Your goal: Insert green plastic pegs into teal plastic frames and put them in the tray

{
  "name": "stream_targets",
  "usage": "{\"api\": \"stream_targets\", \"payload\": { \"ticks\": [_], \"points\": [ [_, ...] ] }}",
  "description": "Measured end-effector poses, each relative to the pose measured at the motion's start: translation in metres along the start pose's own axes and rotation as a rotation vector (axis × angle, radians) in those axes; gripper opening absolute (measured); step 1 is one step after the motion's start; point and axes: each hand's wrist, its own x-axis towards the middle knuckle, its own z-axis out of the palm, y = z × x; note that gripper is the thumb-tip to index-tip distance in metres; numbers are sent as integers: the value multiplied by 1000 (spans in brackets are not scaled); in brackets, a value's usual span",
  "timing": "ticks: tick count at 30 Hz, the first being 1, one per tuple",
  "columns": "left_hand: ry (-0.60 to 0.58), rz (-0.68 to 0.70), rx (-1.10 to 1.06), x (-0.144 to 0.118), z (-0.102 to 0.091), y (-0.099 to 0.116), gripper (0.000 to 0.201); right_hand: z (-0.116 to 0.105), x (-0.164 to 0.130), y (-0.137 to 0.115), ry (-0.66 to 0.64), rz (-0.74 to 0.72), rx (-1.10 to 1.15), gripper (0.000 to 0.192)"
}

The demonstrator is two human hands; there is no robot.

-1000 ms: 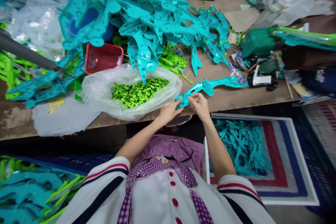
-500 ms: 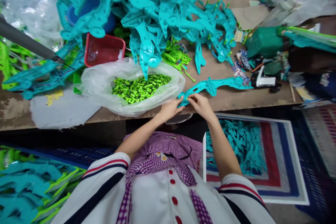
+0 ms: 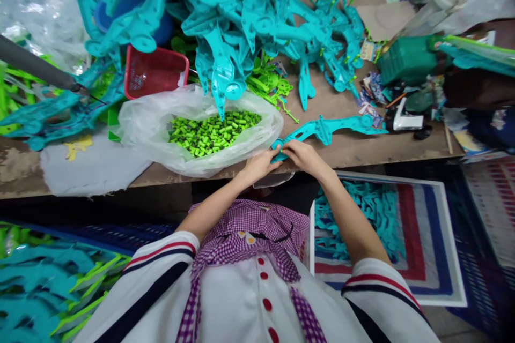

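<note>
Both hands pinch one end of the teal part (image 3: 325, 129) at the table's (image 3: 362, 150) near edge: left hand (image 3: 257, 165), right hand (image 3: 303, 154). A slip there would probably drop it over the edge.

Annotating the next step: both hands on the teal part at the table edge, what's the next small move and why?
Probably press in whatever small piece sits at the near end of the long teal plastic arm: left hand and right hand pinch that end, beside the clear bag of green plastic pegs. The fingertips hide any peg.
</note>
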Motion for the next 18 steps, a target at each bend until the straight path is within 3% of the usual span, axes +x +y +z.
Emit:
{"api": "stream_targets", "payload": {
  "ticks": [4, 10, 13, 18],
  "points": [
    [-4, -8, 17, -1, 0, 1, 57, 7, -3, 5, 4, -17, -7, 23],
    [-12, -40, 46, -1, -2, 5, 58, 26, -13, 7, 208, -31, 46, 23],
    [-6, -47, 62, 0, -2, 6, 58, 33, -14, 11, 224, -44, 52, 25],
    [68, -12, -66, -5, -3, 2, 55, 29, -18, 1, 290, 12, 145, 30]
  ]
}}
